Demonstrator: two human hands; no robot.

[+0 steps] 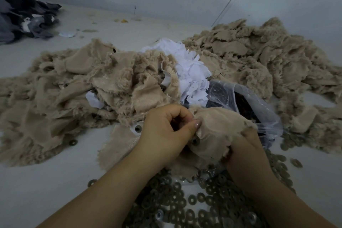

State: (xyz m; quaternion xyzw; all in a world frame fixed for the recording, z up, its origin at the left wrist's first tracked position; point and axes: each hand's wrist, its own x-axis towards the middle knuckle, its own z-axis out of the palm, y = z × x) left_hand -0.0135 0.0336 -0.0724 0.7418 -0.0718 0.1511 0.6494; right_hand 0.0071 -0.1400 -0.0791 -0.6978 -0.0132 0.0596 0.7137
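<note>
Pinching fur piece [218, 129] edges: left hand [166, 127], right hand [246, 146]; washers [185, 201] underneath.

Head-worn wide view — forward and down, close over left grip [162, 129], right grip [247, 147], desk [46, 187] far edge beyond.

washers [177, 203] before fabric piece [218, 129], bag [259, 105] (right) behind

Crumpled beige fur piece [218, 127], held above washers [185, 201].
</note>
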